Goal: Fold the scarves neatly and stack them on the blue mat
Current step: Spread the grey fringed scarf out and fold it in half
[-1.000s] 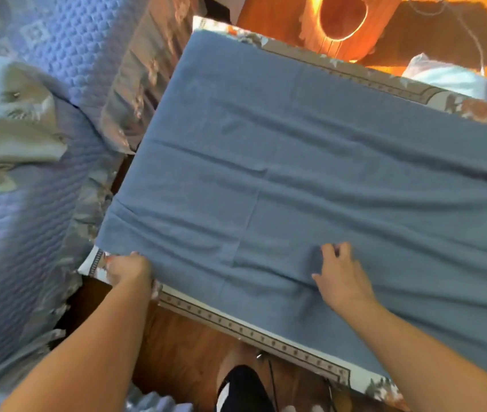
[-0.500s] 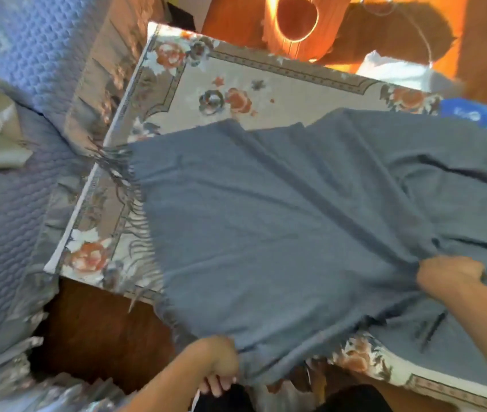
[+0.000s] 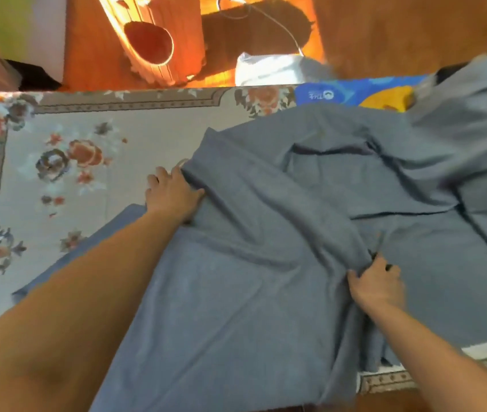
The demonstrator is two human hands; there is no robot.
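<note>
I've swept the grey scarf [image 3: 266,292] over itself (first fold, still rumpled); left hand [image 3: 171,193] and right hand [image 3: 377,285] both pinch its cloth.

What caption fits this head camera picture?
Left hand and right hand gather a blue-grey scarf over a floral cloth.

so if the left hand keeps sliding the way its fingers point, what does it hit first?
The left hand, gripping the grey-blue woven scarf's folded edge, points up and slightly left. Ahead is only bare floral tablecloth up to the table's far edge; the orange wooden cylinder lies beyond, seemingly lower. Depth is uncertain.
</note>
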